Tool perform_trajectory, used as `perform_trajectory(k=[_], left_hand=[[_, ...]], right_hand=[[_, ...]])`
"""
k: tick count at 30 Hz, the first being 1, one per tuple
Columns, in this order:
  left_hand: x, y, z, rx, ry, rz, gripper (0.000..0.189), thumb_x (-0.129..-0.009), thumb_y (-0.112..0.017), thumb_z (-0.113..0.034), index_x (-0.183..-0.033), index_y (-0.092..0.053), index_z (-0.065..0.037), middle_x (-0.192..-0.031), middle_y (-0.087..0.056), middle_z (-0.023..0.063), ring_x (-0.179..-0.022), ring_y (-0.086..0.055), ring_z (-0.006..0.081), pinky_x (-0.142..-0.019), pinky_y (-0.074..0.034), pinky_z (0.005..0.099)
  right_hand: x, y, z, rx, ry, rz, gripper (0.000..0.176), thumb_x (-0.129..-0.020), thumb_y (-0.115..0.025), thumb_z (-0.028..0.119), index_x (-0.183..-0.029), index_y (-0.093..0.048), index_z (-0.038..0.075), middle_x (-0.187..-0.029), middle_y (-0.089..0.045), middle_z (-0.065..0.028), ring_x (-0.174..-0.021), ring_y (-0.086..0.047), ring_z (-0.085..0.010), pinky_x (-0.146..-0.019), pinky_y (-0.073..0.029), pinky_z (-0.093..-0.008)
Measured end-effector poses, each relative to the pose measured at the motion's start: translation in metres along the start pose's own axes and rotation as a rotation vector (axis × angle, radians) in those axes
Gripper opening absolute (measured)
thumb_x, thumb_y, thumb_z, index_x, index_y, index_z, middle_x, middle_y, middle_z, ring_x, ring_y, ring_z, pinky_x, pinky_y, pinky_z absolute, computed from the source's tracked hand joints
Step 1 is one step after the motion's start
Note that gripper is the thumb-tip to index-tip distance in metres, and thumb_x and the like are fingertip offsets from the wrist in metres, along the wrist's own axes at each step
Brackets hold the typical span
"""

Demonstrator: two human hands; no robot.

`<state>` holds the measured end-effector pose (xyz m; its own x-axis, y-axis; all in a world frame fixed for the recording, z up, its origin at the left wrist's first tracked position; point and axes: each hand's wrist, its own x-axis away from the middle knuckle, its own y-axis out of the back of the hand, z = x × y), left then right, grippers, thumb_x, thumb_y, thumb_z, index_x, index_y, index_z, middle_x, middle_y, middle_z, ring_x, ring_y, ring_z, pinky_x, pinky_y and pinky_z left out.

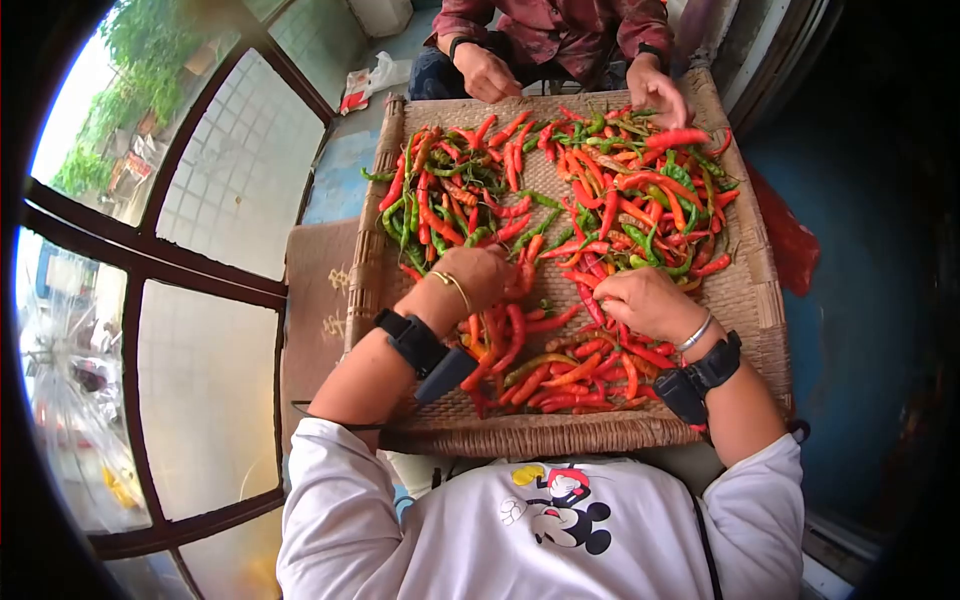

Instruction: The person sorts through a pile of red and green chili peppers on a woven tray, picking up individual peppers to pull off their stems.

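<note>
Red, orange and green chili peppers lie in loose heaps on a woven tray: a mixed heap at the left [440, 195], a larger one at the right [640, 205], and a mostly red one [575, 375] nearest me. My left hand [474, 280] is closed at the near edge of the left heap, beside some red peppers; its fingertips are hidden, so what it holds cannot be made out. Over the near edge of the right heap, my right hand [648, 302] has thumb and fingers pinched together on a red chili pepper [589, 303].
Across the woven tray [430, 432] sits another person, whose hand [660, 92] reaches to the far right peppers; their other hand [487, 75] rests at the far edge. A cardboard sheet [315, 310] and framed windows are on the left. A red bag [785, 235] hangs at right.
</note>
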<state>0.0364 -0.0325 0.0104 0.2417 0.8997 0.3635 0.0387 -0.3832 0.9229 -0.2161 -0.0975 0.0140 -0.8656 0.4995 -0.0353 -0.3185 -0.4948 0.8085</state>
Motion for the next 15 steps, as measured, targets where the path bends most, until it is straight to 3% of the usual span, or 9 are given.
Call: perform_trajectory(k=[4,6,8,11,14,15], left_hand=[[0.006,0.016,0.032,0.029,0.106,-0.305,0.012,-0.077,-0.051,-0.017,-0.082,-0.061,-0.013,-0.083,-0.06,0.0085,-0.078,-0.061,0.0252,-0.065,-0.05,0.0381],[0.007,0.023,0.053,-0.147,0.083,-0.413,0.014,-0.078,-0.05,-0.019,-0.078,-0.061,-0.011,-0.084,-0.061,0.0094,-0.075,-0.06,0.0273,-0.064,-0.05,0.0375],[0.008,0.022,0.046,0.206,0.104,-0.607,0.013,-0.076,-0.055,-0.019,-0.082,-0.062,-0.009,-0.077,-0.06,0.0089,-0.07,-0.058,0.0283,-0.065,-0.048,0.0369],[-0.013,0.007,0.022,0.214,0.009,-0.484,0.014,-0.076,-0.056,-0.02,-0.079,-0.063,-0.009,-0.075,-0.059,0.0103,-0.071,-0.057,0.03,-0.065,-0.047,0.0384],[-0.033,-0.009,-0.006,-0.09,0.19,-0.373,0.023,-0.074,-0.058,-0.03,-0.083,-0.067,-0.012,-0.092,-0.059,0.0031,-0.098,-0.049,0.0224,-0.081,-0.038,0.0362],[-0.034,-0.013,-0.011,-0.084,0.188,-0.369,0.023,-0.074,-0.058,-0.03,-0.083,-0.067,-0.012,-0.092,-0.059,0.0031,-0.098,-0.049,0.0224,-0.081,-0.038,0.0362]], right_hand=[[-0.002,-0.004,0.003,-0.019,0.014,0.025,0.013,-0.074,-0.055,0.014,-0.082,-0.061,0.005,-0.078,-0.061,-0.0137,-0.074,-0.059,-0.0309,-0.068,-0.047,-0.0393],[-0.003,-0.007,0.004,-0.022,0.02,0.018,0.014,-0.074,-0.056,0.014,-0.082,-0.062,0.004,-0.079,-0.062,-0.0138,-0.075,-0.06,-0.0308,-0.068,-0.047,-0.0392],[-0.005,-0.011,0.005,-0.054,0.062,0.004,0.013,-0.074,-0.056,0.014,-0.081,-0.062,0.004,-0.078,-0.062,-0.014,-0.075,-0.06,-0.0306,-0.069,-0.047,-0.0392],[-0.006,-0.015,0.008,-0.062,0.054,0.023,0.014,-0.074,-0.056,0.015,-0.08,-0.062,0.004,-0.077,-0.062,-0.0149,-0.074,-0.06,-0.031,-0.069,-0.047,-0.0392],[-0.005,-0.028,-0.003,-0.084,0.09,0.019,0.015,-0.073,-0.056,0.015,-0.08,-0.062,0.004,-0.075,-0.061,-0.0155,-0.074,-0.06,-0.0312,-0.069,-0.047,-0.0392],[-0.005,-0.029,-0.005,-0.09,0.092,0.022,0.015,-0.073,-0.056,0.015,-0.081,-0.062,0.004,-0.075,-0.061,-0.0156,-0.074,-0.06,-0.0313,-0.069,-0.047,-0.0393]])
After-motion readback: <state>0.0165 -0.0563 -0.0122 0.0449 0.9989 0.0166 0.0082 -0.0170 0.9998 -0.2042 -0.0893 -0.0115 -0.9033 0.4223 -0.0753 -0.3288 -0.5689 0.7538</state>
